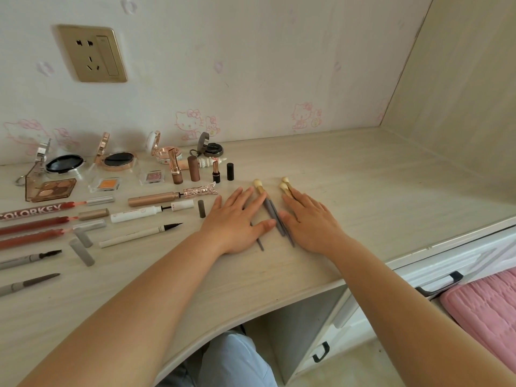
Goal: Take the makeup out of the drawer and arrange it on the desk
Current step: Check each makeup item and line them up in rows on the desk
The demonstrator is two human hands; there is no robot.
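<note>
Pale wood desk point(349, 174) against cartoon-cat wallpaper point(251, 79), both hands' fingers flat on brushes point(275, 216).

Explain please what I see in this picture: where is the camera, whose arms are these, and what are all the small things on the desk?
There is no machine here. The one picture comes from a camera worn on a person's head, looking down at their own arms. The left hand and right hand lie flat on the desk, pressing on a few makeup brushes with pale tips; nothing is gripped. To the left, makeup is laid out: open compacts, an eyeshadow palette, lipsticks, lip gloss tubes and eyeliner pens.
</note>
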